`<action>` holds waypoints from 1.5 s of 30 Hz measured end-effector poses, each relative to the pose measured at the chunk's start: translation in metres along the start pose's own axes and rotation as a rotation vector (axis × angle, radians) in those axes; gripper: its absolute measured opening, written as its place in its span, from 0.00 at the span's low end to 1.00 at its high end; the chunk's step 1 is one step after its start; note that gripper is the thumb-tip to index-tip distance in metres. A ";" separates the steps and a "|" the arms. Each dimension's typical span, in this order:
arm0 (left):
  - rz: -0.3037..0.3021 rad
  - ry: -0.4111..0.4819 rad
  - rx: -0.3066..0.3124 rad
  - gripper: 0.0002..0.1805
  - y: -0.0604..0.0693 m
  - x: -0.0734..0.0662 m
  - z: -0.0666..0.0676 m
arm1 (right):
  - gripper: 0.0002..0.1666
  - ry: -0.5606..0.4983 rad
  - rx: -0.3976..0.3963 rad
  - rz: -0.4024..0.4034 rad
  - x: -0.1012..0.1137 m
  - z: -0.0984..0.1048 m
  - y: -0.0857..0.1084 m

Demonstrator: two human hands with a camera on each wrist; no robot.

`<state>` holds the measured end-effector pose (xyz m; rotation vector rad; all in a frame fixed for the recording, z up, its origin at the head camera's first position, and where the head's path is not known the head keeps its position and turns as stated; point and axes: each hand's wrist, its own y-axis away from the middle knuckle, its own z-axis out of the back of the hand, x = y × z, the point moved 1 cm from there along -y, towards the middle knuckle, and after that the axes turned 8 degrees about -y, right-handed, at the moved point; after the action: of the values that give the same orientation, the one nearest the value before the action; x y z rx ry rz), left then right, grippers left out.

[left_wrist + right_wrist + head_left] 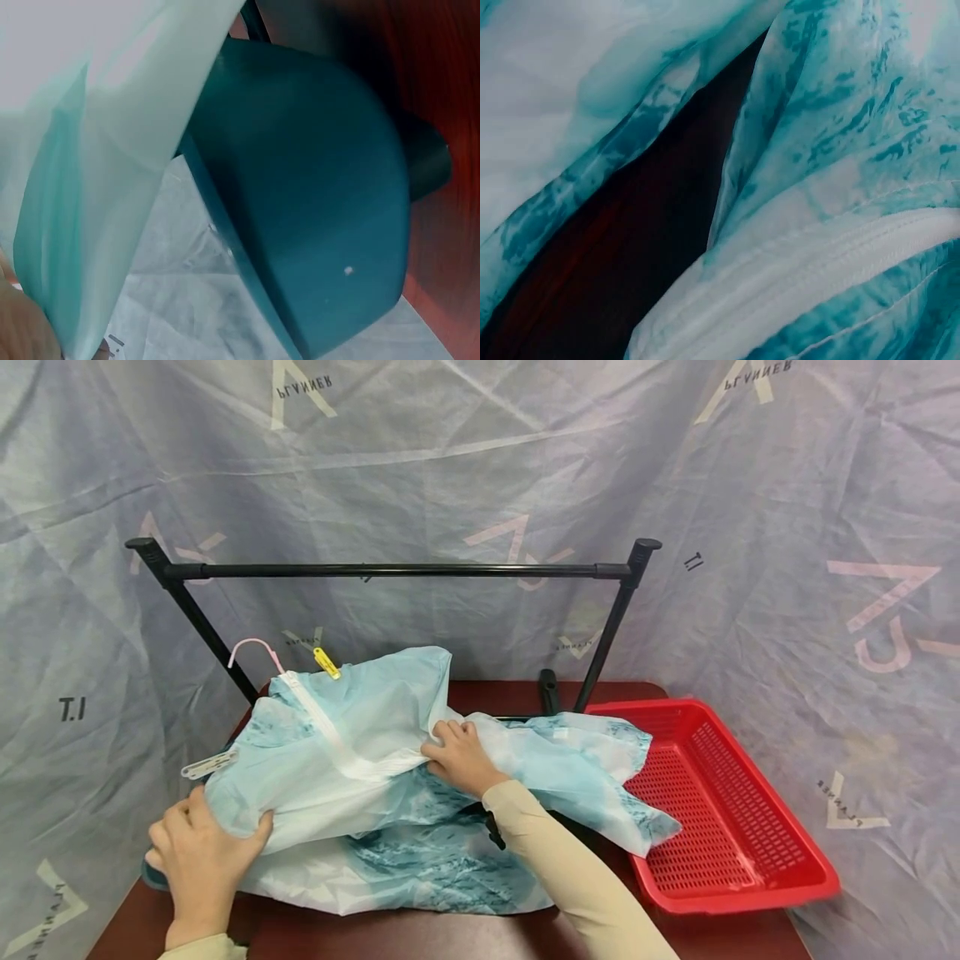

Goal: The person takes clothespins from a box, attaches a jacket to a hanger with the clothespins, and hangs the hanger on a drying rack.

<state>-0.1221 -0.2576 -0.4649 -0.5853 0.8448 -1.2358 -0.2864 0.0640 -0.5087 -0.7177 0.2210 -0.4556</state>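
A light blue and white jacket [300, 802] with a white zipper [330, 731] lies spread over the table. It has a pink hanger [255, 642] at its upper left, and the hook sticks out. On the left, my left hand [198, 852] grips the jacket's edge; the left wrist view shows cloth bunched down to the fingers. My right hand [461, 756] pinches the front beside the zipper, near the middle. The right wrist view shows the zipper strip and a dark gap between folds of cloth. Part of the hanger is hidden under the cloth.
A black rack [405, 571] stands behind the jacket. To the right is a red basket [742, 810], with a sleeve over its edge. A yellow clothespin [326, 663] and a white clothespin [210, 764] lie at the left. A teal plastic container [315, 187] sits beneath the cloth.
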 end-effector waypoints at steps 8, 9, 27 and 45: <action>0.000 0.004 -0.026 0.50 -0.003 0.007 0.005 | 0.11 -0.004 0.036 -0.069 0.007 -0.007 -0.010; 0.010 0.005 -0.020 0.50 -0.003 0.007 0.006 | 0.10 -0.006 0.042 -0.077 0.007 -0.008 -0.012; 0.036 -0.035 -0.083 0.49 -0.006 0.024 0.016 | 0.08 0.020 0.100 -0.106 0.027 -0.016 -0.042; 0.142 -0.050 -0.057 0.53 -0.008 0.037 0.029 | 0.05 -0.059 0.185 -0.122 0.042 -0.020 -0.065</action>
<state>-0.0993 -0.2974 -0.4503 -0.5895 0.8671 -1.0673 -0.2777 -0.0099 -0.4813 -0.5639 0.0784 -0.5628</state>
